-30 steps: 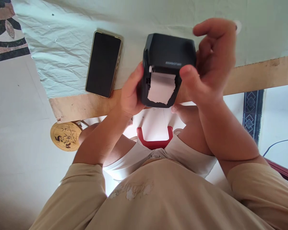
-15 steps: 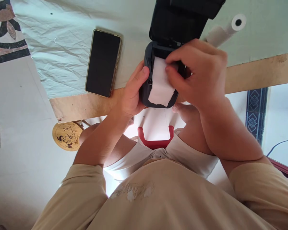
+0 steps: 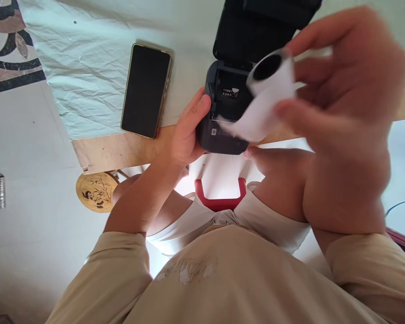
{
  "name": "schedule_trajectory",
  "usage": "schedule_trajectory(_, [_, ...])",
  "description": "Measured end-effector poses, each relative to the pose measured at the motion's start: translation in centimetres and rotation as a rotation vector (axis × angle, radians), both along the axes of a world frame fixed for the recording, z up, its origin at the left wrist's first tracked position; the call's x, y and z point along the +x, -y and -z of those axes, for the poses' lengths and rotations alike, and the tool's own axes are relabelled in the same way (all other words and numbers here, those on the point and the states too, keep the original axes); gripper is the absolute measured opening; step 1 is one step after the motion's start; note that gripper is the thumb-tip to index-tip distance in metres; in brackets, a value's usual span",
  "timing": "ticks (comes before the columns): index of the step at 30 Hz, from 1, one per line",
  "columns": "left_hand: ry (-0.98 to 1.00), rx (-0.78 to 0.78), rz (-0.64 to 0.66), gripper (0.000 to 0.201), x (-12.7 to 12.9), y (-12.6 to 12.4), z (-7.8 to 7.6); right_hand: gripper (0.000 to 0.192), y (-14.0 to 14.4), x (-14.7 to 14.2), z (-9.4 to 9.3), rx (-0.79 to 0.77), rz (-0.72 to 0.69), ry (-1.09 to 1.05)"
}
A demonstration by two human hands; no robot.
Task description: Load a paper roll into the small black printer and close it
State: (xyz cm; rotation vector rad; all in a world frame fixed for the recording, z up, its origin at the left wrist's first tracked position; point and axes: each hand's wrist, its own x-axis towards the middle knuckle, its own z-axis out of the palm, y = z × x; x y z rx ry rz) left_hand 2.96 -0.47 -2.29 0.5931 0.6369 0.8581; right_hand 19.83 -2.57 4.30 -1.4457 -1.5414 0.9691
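A small black receipt printer (image 3: 222,140) has its lid (image 3: 243,33) swung up, baring the paper bay and a white label inside. My left hand (image 3: 192,123) grips the printer by its left side, thumb on the top rim. Lifted clear of the bay, a roll of white thermal paper (image 3: 273,96) is pinched between the thumb and fingers of my right hand (image 3: 344,85), which is blurred. The roll's dark core faces left, and its loose end hangs over the printer's front.
A phone (image 3: 146,90) with a dark screen lies on the pale green cloth (image 3: 87,67) left of the printer. The table's bare wooden edge (image 3: 118,150) runs in front of my body. Below stand a round wooden stool (image 3: 97,192) and a red-framed seat (image 3: 219,204).
My right hand has pulled the paper roll up and out of the printer, to the right and nearer the camera. It now hides the second roll on the cloth. My left hand keeps its hold.
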Motion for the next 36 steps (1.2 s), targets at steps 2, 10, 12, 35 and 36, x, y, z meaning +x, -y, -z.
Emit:
schedule_trajectory(2, [-0.005,-0.042,0.027,0.035,-0.1,-0.1,0.0,0.024,-0.5,0.7,0.6,-0.013,0.16,-0.332])
schedule_trajectory(10, [0.007,-0.103,-0.031,0.036,-0.1,-0.2,-0.4,0.018,-2.6,1.6,6.6,-0.027,0.358,-0.147])
schedule_trajectory(12, [0.02,-0.093,-0.021,0.036,-0.2,-0.1,-0.2,0.014,-2.4,1.7,7.3,0.137,0.28,0.149])
schedule_trajectory(35, [0.043,-0.101,0.025,0.031,-0.5,-0.2,-0.1,0.059,-2.6,1.5,7.8,0.385,0.126,0.589])
schedule_trajectory(36, [0.05,-0.104,0.023,0.031,-0.5,-0.2,0.0,0.062,-2.5,1.5,7.6,0.408,0.139,0.575])
